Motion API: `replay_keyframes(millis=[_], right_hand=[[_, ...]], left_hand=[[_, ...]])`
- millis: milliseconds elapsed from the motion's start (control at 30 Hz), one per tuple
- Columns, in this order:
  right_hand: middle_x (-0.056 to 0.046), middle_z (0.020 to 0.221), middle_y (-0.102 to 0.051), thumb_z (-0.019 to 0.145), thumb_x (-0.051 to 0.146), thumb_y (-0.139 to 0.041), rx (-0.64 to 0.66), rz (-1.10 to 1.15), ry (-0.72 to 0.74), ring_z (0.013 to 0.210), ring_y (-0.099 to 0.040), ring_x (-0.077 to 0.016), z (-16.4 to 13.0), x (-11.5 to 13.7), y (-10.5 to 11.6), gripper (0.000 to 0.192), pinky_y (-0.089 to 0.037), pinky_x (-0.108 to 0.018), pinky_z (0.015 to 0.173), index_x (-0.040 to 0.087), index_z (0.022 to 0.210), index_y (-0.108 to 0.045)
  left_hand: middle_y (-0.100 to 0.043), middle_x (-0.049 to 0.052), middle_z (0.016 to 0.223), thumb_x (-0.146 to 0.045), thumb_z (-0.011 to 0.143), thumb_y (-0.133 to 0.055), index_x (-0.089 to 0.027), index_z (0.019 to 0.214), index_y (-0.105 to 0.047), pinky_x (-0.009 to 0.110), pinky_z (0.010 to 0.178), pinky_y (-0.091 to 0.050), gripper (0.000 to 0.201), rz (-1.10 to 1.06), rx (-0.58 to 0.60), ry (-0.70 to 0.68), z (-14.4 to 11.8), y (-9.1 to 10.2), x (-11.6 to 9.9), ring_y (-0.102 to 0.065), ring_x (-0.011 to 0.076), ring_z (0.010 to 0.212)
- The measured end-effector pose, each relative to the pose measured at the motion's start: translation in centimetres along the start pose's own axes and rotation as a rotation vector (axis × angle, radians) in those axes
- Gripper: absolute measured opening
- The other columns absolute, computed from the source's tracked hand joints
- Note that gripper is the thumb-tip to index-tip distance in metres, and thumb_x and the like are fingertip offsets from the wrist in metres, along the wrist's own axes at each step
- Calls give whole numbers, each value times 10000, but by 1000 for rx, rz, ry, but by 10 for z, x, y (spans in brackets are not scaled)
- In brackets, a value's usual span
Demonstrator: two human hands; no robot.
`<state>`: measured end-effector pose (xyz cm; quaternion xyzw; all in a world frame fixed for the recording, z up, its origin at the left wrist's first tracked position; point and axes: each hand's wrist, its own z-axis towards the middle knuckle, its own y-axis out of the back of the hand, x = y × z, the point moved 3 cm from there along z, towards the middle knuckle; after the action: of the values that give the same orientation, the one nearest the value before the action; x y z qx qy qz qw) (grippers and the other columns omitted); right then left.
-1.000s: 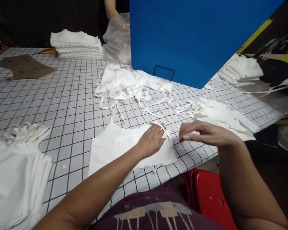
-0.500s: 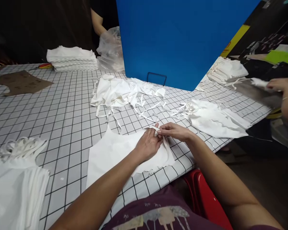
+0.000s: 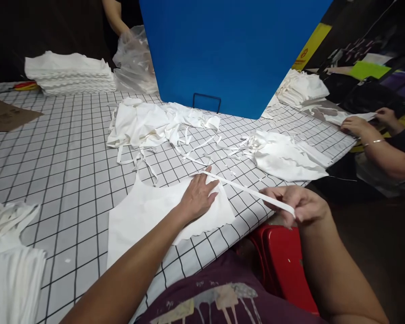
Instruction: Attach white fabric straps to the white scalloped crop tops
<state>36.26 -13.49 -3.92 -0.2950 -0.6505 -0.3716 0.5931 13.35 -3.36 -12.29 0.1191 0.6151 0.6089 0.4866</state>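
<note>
At lower centre of the frame, the left hand (image 3: 198,196) lay spread on the white garment (image 3: 145,211); the strap (image 3: 249,191) — slanting lengthwise rightward and down from there — was pinched in the right hand (image 3: 299,203), beyond the garment's edge.

I can't read one whole word from where I stand. Closer to the body than the person's left hand (image 3: 196,198), the purple shirt (image 3: 236,276) has a broken line of small pale script (image 3: 204,284) over its printed picture, too blurred to make out. Well beyond the right hand (image 3: 299,204), a yellow sign (image 3: 316,41) carries a round reddish emblem (image 3: 303,53) with tiny lettering under it, illegible. Far off to the left hand's left, a brown flat piece (image 3: 7,118) bears dark marks; whether they are writing, I can't tell.
</note>
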Motion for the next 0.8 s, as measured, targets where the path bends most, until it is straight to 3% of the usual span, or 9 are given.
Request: replay_keyframes(millis=[100, 200, 300, 400, 500, 633, 800], right_hand=[[-31, 709, -524, 797, 514, -723, -315, -21, -17, 659, -473, -140, 40, 4, 12, 303, -414, -301, 605, 216, 751, -752], [-19, 799, -584, 791, 480, -747, -616, 56, -51, 653, -461, -106, 87, 2, 22, 275, -399, -267, 588, 212, 844, -721], [-16, 822, -611, 735, 467, -802, -602, 135, -58, 663, -483, -91, 125, -9, 19, 307, -408, -254, 599, 190, 803, -691], [-1, 779, -602, 732, 475, -805, -526, 164, -65, 656, -486, -85, 143, -23, 11, 327, -411, -250, 611, 179, 775, -675], [-4, 814, -625, 746, 467, -799, -490, 155, -51, 657, -482, -81, 149, -33, 6, 312, -416, -251, 630, 181, 804, -689], [-32, 950, -677, 762, 467, -786, -492, 135, -9, 665, -490, -81, 151, -40, 5, 305, -428, -258, 642, 182, 809, -689], [-50, 1013, -704, 770, 469, -774, -573, 92, 53, 737, -562, -110, 152, -47, 4, 296, -482, -275, 693, 193, 806, -676]], left_hand=[[-352, 126, 1573, -285, 963, -490, -192, 1367, -548, 537, 1158, -350, 419, -218, 20, 81, 4, 10, 8, -374, 315, 1427], [-545, 113, 1429, -290, 969, -462, -197, 1336, -582, 473, 1114, -420, 397, -524, -29, 244, 10, 28, 20, -514, 261, 1324], [-673, 117, 1255, -312, 928, -540, -167, 1181, -675, 444, 1035, -485, 321, -785, -56, 424, 12, 42, 27, -644, 245, 1143], [-698, 128, 1195, -318, 841, -682, -155, 1081, -706, 403, 926, -537, 292, -929, -62, 455, 13, 49, 23, -681, 234, 1031], [-721, 130, 1112, -301, 769, -769, -142, 1048, -703, 365, 849, -547, 328, -1036, -97, 442, 15, 50, 16, -684, 219, 980], [-743, 99, 930, -336, 801, -739, -130, 943, -720, 320, 761, -530, 251, -1072, -118, 483, 18, 49, 12, -687, 167, 806], [-755, 90, 932, -404, 806, -738, -158, 895, -719, 264, 627, -475, 262, -1113, -68, 591, 18, 46, 11, -692, 151, 745]])
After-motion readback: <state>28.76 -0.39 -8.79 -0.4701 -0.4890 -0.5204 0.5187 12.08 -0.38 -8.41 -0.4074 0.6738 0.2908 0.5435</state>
